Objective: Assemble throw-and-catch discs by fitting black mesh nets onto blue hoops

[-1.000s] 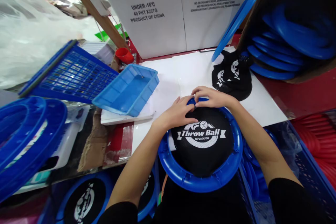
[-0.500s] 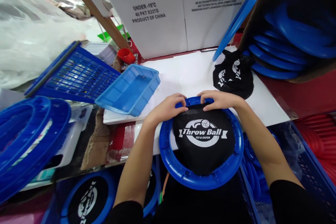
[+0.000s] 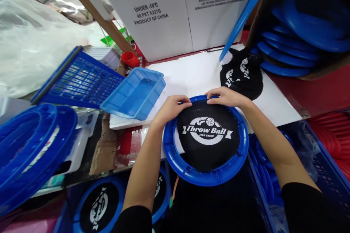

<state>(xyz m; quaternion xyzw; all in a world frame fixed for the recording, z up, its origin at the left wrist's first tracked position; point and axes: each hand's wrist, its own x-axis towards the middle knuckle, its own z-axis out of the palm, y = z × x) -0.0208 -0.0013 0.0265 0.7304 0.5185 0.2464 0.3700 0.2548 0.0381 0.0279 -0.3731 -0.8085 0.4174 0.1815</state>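
A blue plastic ring (image 3: 175, 165) is held in front of me, its far part over the white work surface and its near part past the edge. Inside it lies a round black mesh fabric (image 3: 216, 156) printed "Throw Ball". At the ring's far rim, my left hand (image 3: 173, 109) pinches the mesh edge against the plastic, thumb on the near side. A short way to the right, my right hand (image 3: 226, 97) does the same with thumb and fingers closed. On the left, a gap shows between mesh and ring. More black mesh pieces (image 3: 243, 80) lie beyond my right hand.
An empty light-blue tray (image 3: 133, 93) and a blue basket (image 3: 82, 80) stand left. Blue rings (image 3: 32, 145) pile up at the far left; several more (image 3: 290, 52) fill a box at right. A white carton (image 3: 164, 25) stands behind. Mesh-covered rings (image 3: 98, 205) sit below.
The mesh's far edge now lies closer to the ring's far rim, between my hands. Ring and both hands have shifted slightly up and left in view.
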